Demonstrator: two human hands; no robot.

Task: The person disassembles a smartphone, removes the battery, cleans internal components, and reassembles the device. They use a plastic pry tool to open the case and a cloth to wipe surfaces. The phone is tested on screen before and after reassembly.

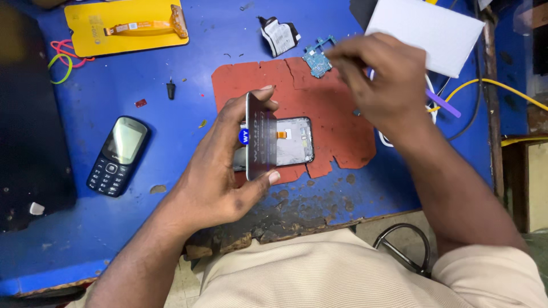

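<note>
stretching across the whole view is a scuffed blue-painted wooden counter (171,68), its near edge chipped and darkened. on its middle lies a torn reddish-brown rubber work mat (337,114). a white flat rectangular sheet (425,28) sits at the far right corner, and a yellow flat packet with an orange flex strip (123,25) lies at the far left.

the left hand (220,171) is curled around a thin dark phone back cover with a silvery edge (260,137), held upright on its long side: the thumb presses the lower end, the fingertips clamp the upper end, and the cover stands between them just above the mat. directly behind the cover, lying flat on the mat and partly hidden by it, is an opened smartphone frame with a grey inside and a small orange connector (291,141).

the right hand (377,74) hovers over the far right part of the mat, fingers bunched together and pointing left; whether they pinch anything small cannot be told. just beside its fingertips, at the mat's far edge, lies a small blue-green circuit board (317,60).

well left of the mat rests a black keypad phone with a pale screen (119,155). farther back are a black and white wrapped battery (279,35), pink and green rubber bands (63,60), a purple plastic pry tool (442,104) and a yellow cable (502,85).
</note>
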